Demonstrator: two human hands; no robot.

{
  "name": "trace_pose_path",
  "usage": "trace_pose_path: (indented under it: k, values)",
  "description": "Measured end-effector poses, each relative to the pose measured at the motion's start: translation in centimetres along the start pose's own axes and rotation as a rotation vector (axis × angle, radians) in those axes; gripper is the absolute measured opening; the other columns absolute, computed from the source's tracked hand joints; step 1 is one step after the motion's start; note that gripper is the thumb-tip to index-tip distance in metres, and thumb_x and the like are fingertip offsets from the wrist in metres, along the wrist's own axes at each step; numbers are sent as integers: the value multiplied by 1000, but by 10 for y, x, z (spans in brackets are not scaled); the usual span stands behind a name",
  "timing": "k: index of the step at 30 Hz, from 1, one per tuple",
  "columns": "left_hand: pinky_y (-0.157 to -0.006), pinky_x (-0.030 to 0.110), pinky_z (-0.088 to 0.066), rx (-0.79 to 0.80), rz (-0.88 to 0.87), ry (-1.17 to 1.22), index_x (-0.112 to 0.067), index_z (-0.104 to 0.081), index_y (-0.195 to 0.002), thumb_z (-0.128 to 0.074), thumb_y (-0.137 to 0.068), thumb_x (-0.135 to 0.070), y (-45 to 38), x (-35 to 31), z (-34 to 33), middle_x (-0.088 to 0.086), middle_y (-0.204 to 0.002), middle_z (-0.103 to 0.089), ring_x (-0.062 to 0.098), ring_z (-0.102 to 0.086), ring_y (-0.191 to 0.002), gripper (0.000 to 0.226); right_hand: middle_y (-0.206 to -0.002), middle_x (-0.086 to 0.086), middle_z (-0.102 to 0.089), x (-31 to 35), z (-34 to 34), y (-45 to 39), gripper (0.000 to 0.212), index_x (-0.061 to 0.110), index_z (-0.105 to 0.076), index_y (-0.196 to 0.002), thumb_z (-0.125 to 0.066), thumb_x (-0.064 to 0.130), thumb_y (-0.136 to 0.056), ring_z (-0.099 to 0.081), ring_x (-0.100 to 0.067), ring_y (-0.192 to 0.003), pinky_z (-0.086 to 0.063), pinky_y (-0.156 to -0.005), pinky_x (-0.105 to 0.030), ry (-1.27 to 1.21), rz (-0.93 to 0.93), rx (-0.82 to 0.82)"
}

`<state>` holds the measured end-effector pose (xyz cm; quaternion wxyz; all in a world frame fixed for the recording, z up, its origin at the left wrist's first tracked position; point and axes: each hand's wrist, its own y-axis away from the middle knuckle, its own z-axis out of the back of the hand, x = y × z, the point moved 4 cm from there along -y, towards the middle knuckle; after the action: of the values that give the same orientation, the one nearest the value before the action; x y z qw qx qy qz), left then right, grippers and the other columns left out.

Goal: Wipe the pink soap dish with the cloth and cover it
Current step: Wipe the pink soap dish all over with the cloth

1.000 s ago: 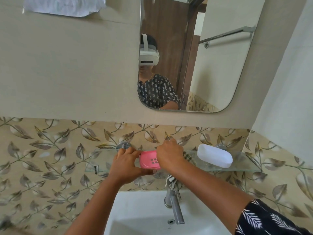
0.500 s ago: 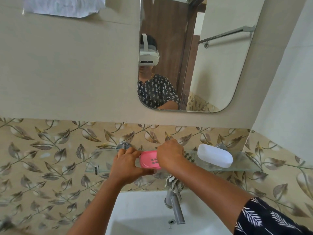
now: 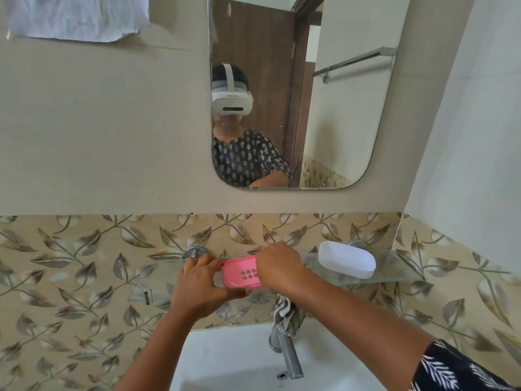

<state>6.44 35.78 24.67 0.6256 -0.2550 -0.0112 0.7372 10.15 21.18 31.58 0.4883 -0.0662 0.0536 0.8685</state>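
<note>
The pink soap dish point(image 3: 239, 273) is held tilted in front of the glass shelf point(image 3: 394, 273), its slotted drain holes facing me. My left hand point(image 3: 201, 283) grips its left end with thumb below and fingers above. My right hand point(image 3: 277, 266) presses on the dish's right end and holds the checked cloth point(image 3: 284, 314), which hangs down beneath my wrist. The white translucent cover point(image 3: 346, 259) lies on the shelf to the right, apart from both hands.
A chrome tap point(image 3: 287, 354) juts over the white basin point(image 3: 225, 362) directly below the hands. A mirror point(image 3: 338, 122) hangs above, a white towel point(image 3: 79, 18) at top left. The leaf-pattern tiled wall is close behind the shelf.
The right hand has shifted slightly over the dish's right end, and the dish has turned a little. The left hand keeps its grip in the same place.
</note>
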Motion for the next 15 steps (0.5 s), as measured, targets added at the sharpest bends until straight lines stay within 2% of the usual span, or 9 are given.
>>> trace_pose_path:
  k: [5,9,12,15]
  values:
    - [-79,27,-30,-4,2,13,-38,-47,-133,-29,-39,-101,1,-1,0,-16,-108,-45,9,-31,-101,115,-118,-15,-57,2,-1,6,25,1,-59,-115,-46,7,-94,-50,-29,-111,-40,-81,-31,-55,60,-40]
    - [-79,28,-28,7,0,-11,-39,-45,-135,-19,-34,-104,1,-2,1,-17,-110,-44,9,-30,-102,123,-120,-17,-53,8,-6,7,28,1,-57,-117,-55,15,-93,-47,-30,-111,-42,-89,-35,-63,84,-46]
    - [-81,29,-29,13,3,-4,-38,-45,-135,-14,-30,-105,1,-2,2,-15,-112,-45,10,-29,-103,128,-122,-15,-53,13,-11,3,41,3,-57,-121,-64,27,-89,-47,-29,-112,-43,-91,-35,-64,83,-55]
    - [-80,28,-29,16,2,-7,-38,-46,-134,-13,-30,-105,0,-2,2,-16,-110,-45,11,-30,-102,128,-122,-14,-51,14,-16,-1,44,5,-56,-124,-67,27,-88,-46,-28,-113,-43,-91,-34,-81,87,-87]
